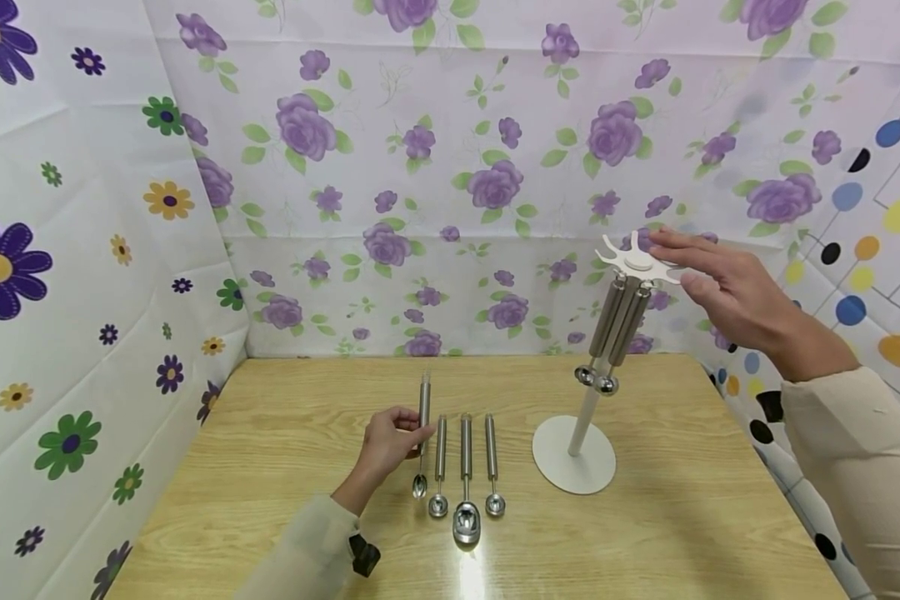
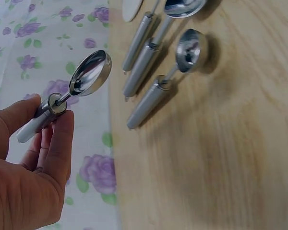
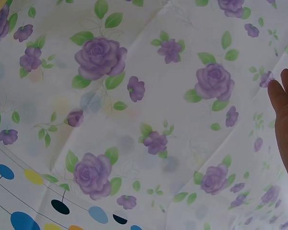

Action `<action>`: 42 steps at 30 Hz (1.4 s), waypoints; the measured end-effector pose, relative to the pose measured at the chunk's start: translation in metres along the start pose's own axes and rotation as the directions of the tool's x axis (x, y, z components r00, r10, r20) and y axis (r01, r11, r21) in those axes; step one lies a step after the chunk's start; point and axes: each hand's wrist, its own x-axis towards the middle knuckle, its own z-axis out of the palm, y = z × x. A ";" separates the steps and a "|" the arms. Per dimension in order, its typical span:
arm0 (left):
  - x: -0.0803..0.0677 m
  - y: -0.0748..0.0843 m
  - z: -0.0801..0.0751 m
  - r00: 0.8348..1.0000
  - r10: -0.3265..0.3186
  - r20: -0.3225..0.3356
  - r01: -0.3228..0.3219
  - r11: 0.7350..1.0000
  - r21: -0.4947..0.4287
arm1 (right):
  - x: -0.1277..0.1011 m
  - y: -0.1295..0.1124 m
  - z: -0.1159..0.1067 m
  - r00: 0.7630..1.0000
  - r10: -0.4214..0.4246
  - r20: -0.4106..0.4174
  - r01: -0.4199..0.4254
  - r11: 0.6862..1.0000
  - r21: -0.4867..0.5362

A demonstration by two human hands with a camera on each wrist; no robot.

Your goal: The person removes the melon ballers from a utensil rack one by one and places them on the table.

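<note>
Up in the head view, your left hand point(image 1: 386, 446) pinches the handle of a steel melon-baller scoop point(image 1: 422, 437), its small bowl hanging down close above the wooden table point(image 1: 270, 467) at the left end of a row. Just to its right three more steel scoops point(image 1: 465, 471) lie side by side on the wood, handles pointing far, bowls near; the middle one has the largest bowl. Further right stands a white rack point(image 1: 585, 417) with a round base, a slanted pole and a notched top disc, from which two scoops point(image 1: 615, 333) hang bowl-down. Your right hand point(image 1: 720, 283) hovers at that disc with fingers straight and spread, fingertips at its far-right edge; whether they touch it cannot be told.

Next, your left wrist view shows the thumb and fingers point(image 2: 57, 143) curled round the held scoop's handle, its shiny bowl point(image 2: 90, 73) raised over the table's edge. The lying scoops point(image 2: 168, 79) sit well apart from it on the wood.

Lastly, your right wrist view gives only flowered backdrop cloth point(image 3: 134, 120) and a sliver of your right hand at the right edge.
</note>
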 end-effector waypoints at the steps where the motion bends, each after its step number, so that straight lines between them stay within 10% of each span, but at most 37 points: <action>1: 0.000 -0.002 0.000 1.000 -0.003 0.001 0.003 1.000 0.001 | 0.000 0.000 0.000 1.000 0.003 0.002 -0.003 1.000 0.000; 42: 0.017 -0.063 0.001 0.999 -0.034 -0.043 0.041 0.983 0.180 | 0.001 -0.002 0.001 1.000 0.001 0.002 -0.001 1.000 -0.006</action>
